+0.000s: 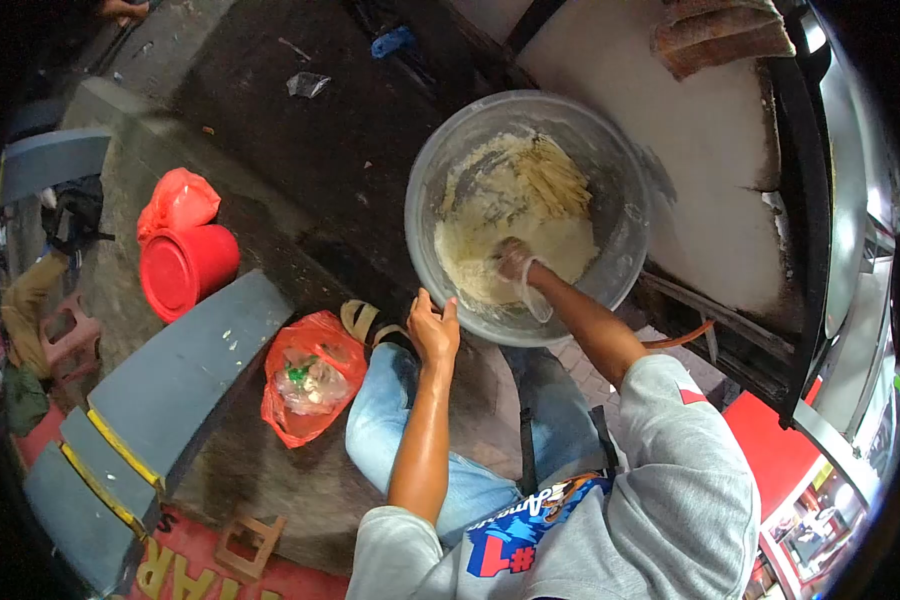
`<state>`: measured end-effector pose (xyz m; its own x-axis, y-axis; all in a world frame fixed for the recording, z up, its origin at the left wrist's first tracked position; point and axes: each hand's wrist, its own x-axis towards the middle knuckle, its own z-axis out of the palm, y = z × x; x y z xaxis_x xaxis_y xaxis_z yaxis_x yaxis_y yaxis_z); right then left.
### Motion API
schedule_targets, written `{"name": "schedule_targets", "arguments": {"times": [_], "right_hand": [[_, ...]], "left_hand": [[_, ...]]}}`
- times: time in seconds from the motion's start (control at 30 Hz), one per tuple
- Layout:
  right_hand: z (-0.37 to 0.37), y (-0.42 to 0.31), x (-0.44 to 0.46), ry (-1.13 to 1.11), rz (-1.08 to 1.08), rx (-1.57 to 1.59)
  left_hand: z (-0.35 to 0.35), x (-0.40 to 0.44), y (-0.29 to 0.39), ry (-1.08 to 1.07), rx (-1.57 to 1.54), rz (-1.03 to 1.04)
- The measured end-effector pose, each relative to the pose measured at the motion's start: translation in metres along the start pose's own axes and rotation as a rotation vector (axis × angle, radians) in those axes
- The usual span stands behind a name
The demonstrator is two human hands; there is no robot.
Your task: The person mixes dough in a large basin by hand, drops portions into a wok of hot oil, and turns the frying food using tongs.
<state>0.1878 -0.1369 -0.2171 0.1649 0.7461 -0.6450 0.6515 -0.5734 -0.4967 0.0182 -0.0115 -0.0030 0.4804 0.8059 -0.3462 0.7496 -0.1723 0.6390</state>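
Touching the round grey basin (423,215) near left, our left hand (434,330) is loosely open; our right hand (513,262), its grip hidden, meets powdery, pale mixture (472,228).

One head-worn camera looks steeply down at the nearby basin (618,215).

Left forearm (422,425) bare, nearly vertical, pointing to 12 o'clock. Left hand (433,330) at its end, digits toward 12, two visibly parted at the tips; full grip unclear. Right forearm (590,325) bare, slanting in from 4 o'clock toward 10. Right hand (513,262) at about 2 o'clock from the left, apart from it, fingers hidden; clear, thin plastic glove (537,301) hanging loose at the wrist.
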Motion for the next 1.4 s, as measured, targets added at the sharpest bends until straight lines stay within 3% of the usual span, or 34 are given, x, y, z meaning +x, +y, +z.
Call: {"name": "schedule_targets", "arguments": {"times": [0.07,0.13,0.2,0.3,0.43,0.57,0.6,0.67,0.8,0.87,0.93,1.0,1.1,1.17,1.23,1.33,1.4], "right_hand": [[0.027,0.047,-0.003,0.013,0.022,-0.429],[0.033,0.059,-0.018,0.248,0.304,-0.209],[0.041,0.059,-0.011,0.343,0.432,-0.041],[0.094,0.05,0.028,0.26,0.415,0.113],[0.031,-0.027,0.004,0.09,0.142,-0.105],[-0.035,-0.035,-0.004,-0.145,-0.056,-0.185],[-0.04,-0.031,-0.014,0.057,-0.01,-0.177],[-0.054,-0.025,-0.016,0.247,0.19,-0.092],[-0.065,-0.046,0.01,0.454,0.35,0.063],[-0.072,-0.082,0.016,0.076,0.336,-0.007],[-0.056,-0.088,0.016,-0.029,0.247,-0.06],[-0.017,-0.078,0.014,0.129,0.086,-0.097],[-0.081,-0.11,-0.029,-0.3,0.074,-0.299],[-0.041,-0.074,-0.025,-0.183,-0.036,-0.104],[-0.005,-0.014,-0.02,-0.085,0.01,0.133],[0.0,0.042,-0.031,0.007,0.29,0.341],[-0.001,0.049,-0.044,0.043,0.446,0.19]], "left_hand": [[-0.002,0.001,0.002,-0.053,0.057,-0.01],[-0.002,0.001,0.002,-0.063,0.059,-0.009],[0.0,0.005,0.0,-0.045,0.059,-0.003],[0.007,0.0,-0.006,-0.01,0.051,-0.001],[0.005,0.0,-0.002,0.01,0.001,-0.023],[0.004,0.0,-0.003,0.02,-0.007,-0.008],[0.005,0.0,-0.003,0.027,-0.002,0.002],[0.005,0.0,-0.004,0.04,0.011,0.021],[0.006,0.001,-0.003,0.058,-0.037,0.008],[0.011,-0.001,-0.01,0.073,-0.023,0.011],[0.01,-0.001,-0.01,0.063,0.02,0.033],[0.009,-0.001,-0.01,0.048,0.045,0.031],[0.008,0.001,-0.008,0.04,0.026,0.014],[0.007,-0.002,-0.01,0.051,-0.021,0.025],[0.007,0.0,-0.009,0.057,-0.006,0.027],[0.006,0.0,-0.007,0.041,0.019,0.014],[0.007,0.001,-0.007,0.045,0.044,0.014]]}}
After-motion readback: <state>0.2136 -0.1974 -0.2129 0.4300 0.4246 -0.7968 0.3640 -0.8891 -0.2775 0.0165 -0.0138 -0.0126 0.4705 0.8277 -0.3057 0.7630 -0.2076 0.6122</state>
